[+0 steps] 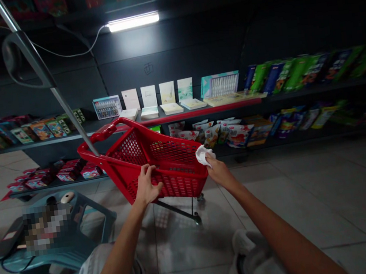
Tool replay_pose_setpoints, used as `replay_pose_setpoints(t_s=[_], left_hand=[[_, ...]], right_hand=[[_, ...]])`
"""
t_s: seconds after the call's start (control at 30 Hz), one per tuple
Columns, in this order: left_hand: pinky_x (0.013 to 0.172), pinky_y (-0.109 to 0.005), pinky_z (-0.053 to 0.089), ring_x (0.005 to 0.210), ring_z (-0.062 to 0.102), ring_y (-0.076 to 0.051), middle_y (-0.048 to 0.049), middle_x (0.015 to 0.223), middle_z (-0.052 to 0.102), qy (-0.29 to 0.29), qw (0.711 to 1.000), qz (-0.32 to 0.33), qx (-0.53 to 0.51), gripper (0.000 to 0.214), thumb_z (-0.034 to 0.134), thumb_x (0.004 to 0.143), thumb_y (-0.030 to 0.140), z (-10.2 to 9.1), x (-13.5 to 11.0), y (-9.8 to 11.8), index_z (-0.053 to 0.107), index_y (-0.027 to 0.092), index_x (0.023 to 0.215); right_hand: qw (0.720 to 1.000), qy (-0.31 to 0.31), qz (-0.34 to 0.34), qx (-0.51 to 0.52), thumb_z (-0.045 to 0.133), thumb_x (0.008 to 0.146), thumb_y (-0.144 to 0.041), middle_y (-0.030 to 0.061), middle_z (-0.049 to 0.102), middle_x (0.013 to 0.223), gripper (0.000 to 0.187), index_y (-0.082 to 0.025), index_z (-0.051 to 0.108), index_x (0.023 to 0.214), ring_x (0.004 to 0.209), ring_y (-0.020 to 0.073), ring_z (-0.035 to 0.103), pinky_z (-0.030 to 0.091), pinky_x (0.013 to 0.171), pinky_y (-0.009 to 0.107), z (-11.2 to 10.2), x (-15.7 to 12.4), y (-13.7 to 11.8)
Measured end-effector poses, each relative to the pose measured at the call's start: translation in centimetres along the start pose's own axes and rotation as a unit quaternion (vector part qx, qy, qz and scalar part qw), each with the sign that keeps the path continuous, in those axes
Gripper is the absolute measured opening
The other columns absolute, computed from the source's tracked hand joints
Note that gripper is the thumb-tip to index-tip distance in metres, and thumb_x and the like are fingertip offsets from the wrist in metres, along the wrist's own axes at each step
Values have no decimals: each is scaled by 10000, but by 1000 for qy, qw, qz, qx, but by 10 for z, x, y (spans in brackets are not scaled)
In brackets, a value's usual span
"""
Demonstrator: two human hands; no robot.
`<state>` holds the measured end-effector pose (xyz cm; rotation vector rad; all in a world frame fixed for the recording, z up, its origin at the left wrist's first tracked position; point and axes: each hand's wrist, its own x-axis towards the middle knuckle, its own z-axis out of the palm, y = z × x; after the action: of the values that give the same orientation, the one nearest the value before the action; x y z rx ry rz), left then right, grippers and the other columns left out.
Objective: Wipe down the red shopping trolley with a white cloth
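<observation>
A small red plastic shopping cart [182,186] with perforated basket walls stands in front of me, its handle toward the left. My left hand [147,186] grips the cart's near rim, fingers hooked over the top and thumb on the outside. At the right end of the basket, my right hand [218,170] is closed on a crumpled white cloth [203,155]. The cloth lies against the corner of the cart's rim. The inside of the basket shows only partly.
Shelves with boxed sets, booklets [167,93] and snack bags [240,134] run behind the cart. A blue-grey plastic stool [91,206] carrying items stands at the left. A metal pole [69,111] slants up beside the cart handle. A lamp [133,22] glows above.
</observation>
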<state>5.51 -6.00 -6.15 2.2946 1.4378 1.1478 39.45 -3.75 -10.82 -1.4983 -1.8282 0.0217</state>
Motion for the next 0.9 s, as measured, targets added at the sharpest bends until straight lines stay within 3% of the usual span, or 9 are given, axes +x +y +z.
replay_pose_setpoints(t_s=[0.1, 0.3, 0.47, 0.6, 0.77, 0.9], left_hand=[[1088, -474, 496, 1216, 584, -282, -106, 1321, 493, -6, 1000, 8, -15, 548, 634, 687, 216, -4, -1, 0, 569, 209, 1231], [1090, -435, 498, 1207, 582, -256, -97, 1287, 485, -4, 999, 29, -37, 436, 667, 771, 240, -10, -1, -13, 569, 215, 1194], [1071, -414, 504, 1192, 581, -250, -89, 1254, 496, 9, 999, 22, -47, 365, 712, 865, 412, -18, -3, -22, 584, 217, 1146], [990, -361, 539, 1108, 602, -215, -77, 1242, 500, -1, 998, 3, -63, 379, 692, 894, 510, -27, -7, -22, 593, 222, 1119], [898, -326, 542, 947, 601, -168, -47, 1133, 521, 5, 998, -13, -66, 347, 655, 917, 541, -31, -5, -20, 594, 216, 1020], [839, -327, 525, 829, 576, -154, -11, 981, 502, 40, 998, -42, -37, 303, 660, 909, 500, -31, -2, -16, 549, 221, 868]], right_hand=[[999, -6, 40, -17, 488, 820, -90, 114, 625, 1466, 459, -174, 717, 1210, 1336, 252, 613, 452, 1175, 386, 5, 10, 4], [994, -53, 73, -66, 475, 856, -56, 157, 547, 1537, 469, -139, 687, 1265, 1420, 289, 531, 429, 1196, 430, 7, 24, 1], [993, -57, 63, -78, 465, 861, -35, 178, 513, 1558, 457, -117, 695, 1247, 1488, 303, 441, 368, 1241, 446, 5, 32, -4], [995, -59, 50, -63, 454, 856, -37, 138, 517, 1561, 454, -157, 713, 1209, 1450, 287, 496, 378, 1239, 434, 2, 34, -1], [996, -70, 36, -30, 446, 850, -53, 97, 513, 1578, 499, -164, 699, 1266, 1487, 262, 451, 343, 1263, 419, -3, 32, 7], [998, -60, 24, -11, 445, 852, -77, 116, 470, 1606, 485, -131, 702, 1260, 1537, 268, 358, 307, 1279, 433, -8, 28, 7]])
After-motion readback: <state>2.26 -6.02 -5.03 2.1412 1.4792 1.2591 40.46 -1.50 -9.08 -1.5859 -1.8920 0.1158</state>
